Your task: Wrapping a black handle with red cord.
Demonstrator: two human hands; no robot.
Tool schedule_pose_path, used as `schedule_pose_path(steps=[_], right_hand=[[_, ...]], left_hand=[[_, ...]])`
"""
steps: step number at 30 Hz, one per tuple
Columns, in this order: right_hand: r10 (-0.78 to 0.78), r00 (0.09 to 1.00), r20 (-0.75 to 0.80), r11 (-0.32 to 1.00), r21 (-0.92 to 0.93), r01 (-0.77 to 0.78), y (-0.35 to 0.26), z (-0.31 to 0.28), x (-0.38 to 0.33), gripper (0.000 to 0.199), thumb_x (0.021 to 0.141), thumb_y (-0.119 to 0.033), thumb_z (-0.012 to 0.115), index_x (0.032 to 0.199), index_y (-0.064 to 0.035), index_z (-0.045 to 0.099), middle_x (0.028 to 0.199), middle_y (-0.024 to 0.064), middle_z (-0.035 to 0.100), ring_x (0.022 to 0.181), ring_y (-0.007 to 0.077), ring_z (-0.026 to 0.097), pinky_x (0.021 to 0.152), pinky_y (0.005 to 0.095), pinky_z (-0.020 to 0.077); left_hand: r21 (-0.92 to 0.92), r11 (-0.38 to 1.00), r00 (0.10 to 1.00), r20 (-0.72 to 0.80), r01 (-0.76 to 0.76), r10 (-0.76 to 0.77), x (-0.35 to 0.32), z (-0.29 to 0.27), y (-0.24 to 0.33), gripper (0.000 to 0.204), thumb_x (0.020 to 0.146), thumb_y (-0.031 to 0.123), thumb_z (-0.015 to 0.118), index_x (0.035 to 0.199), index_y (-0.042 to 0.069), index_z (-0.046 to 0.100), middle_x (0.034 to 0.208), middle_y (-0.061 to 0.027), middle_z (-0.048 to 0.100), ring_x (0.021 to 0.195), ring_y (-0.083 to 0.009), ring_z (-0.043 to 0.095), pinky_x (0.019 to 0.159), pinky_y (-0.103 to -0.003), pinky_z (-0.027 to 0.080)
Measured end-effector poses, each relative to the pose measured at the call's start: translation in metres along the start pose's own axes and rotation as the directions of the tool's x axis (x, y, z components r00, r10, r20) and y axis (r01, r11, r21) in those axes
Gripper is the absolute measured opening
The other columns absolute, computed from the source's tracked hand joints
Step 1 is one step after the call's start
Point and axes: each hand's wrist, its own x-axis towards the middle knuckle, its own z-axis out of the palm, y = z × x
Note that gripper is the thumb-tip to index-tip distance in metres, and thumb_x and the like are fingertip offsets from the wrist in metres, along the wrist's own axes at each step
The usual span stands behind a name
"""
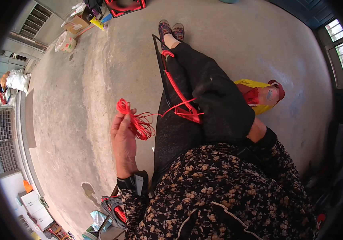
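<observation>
My left hand point(124, 140) is closed round a looped bundle of thin red cord point(141, 126), held out to the left of my legs. From the bundle a single strand runs right to a black frame point(164, 86) resting against my legs. Red cord point(177, 86) is wound tightly along one bar of this frame, with a red woven corner point(189, 115) at its near end. Of my right hand point(256, 131) only the part by the wrist shows beside my right knee; the knee hides its fingers, so what it holds or touches cannot be seen.
On the floor to the right lies a yellow and red bag point(255, 96). Another black and red frame point(125, 7) stands at the far edge, and a dark frame with red cord point(115, 208) at the near left. A white bucket point(65, 42) and cardboard box point(76, 26) stand far left.
</observation>
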Motion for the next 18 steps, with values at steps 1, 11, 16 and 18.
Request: schedule_pose_path(steps=[1, 11, 16, 18], right_hand=[[0.001, 1.0, 0.0, 1.0, 0.002, -0.001, 0.007, -0.003, 0.0, 0.016, 0.08, 0.004, 0.055, 0.095, 0.0044, 0.061, 0.124, 0.0079, 0.055, 0.077, 0.0102, 0.053, 0.067, 0.0247, 0.0437], [-0.243, 0.947, 0.212, 0.756, -0.57, 0.322, -0.025, 0.006, 0.007, 0.016, 0.083, -0.01, 0.06, 0.098, -0.0061, 0.065, 0.086, 0.0136, 0.064, 0.079, 0.0267, 0.061, 0.067, 0.0358, 0.0467], [-0.112, 0.982, 0.155, 0.728, -0.66, 0.187, 0.005, 0.001, 0.005, 0.02, 0.084, -0.013, 0.06, 0.102, -0.0094, 0.067, 0.088, 0.0147, 0.065, 0.08, 0.0286, 0.062, 0.069, 0.0388, 0.047], [-0.147, 0.978, 0.147, 0.751, -0.626, 0.208, 0.012, 0.005, 0.004, 0.023, 0.085, -0.015, 0.06, 0.107, -0.0092, 0.065, 0.088, 0.0148, 0.065, 0.081, 0.0279, 0.063, 0.071, 0.038, 0.0478]], left_hand=[[0.044, 0.999, 1.0, 0.017, -0.016, 0.016, -0.001, 0.003, -0.002, 0.029, 0.093, 0.008, 0.054, 0.121, 0.0, 0.055, 0.111, -0.0105, 0.062, 0.102, -0.0168, 0.059, 0.086, -0.032, 0.049], [0.204, 0.979, 0.995, 0.104, -0.023, 0.002, -0.007, 0.015, -0.001, 0.027, 0.091, 0.006, 0.057, 0.118, 0.001, 0.057, 0.109, -0.0101, 0.064, 0.1, -0.0155, 0.059, 0.088, -0.03, 0.046], [0.244, 0.966, 0.992, 0.109, -0.082, 0.057, -0.006, 0.028, 0.0, 0.02, 0.092, 0.007, 0.058, 0.111, 0.001, 0.06, 0.1, -0.0039, 0.065, 0.085, -0.0078, 0.058, 0.077, -0.023, 0.047], [0.248, 0.965, 0.993, 0.096, -0.083, 0.061, -0.004, 0.03, -0.003, 0.02, 0.092, 0.007, 0.058, 0.11, 0.001, 0.06, 0.1, -0.0035, 0.065, 0.085, -0.0078, 0.058, 0.077, -0.023, 0.047]])
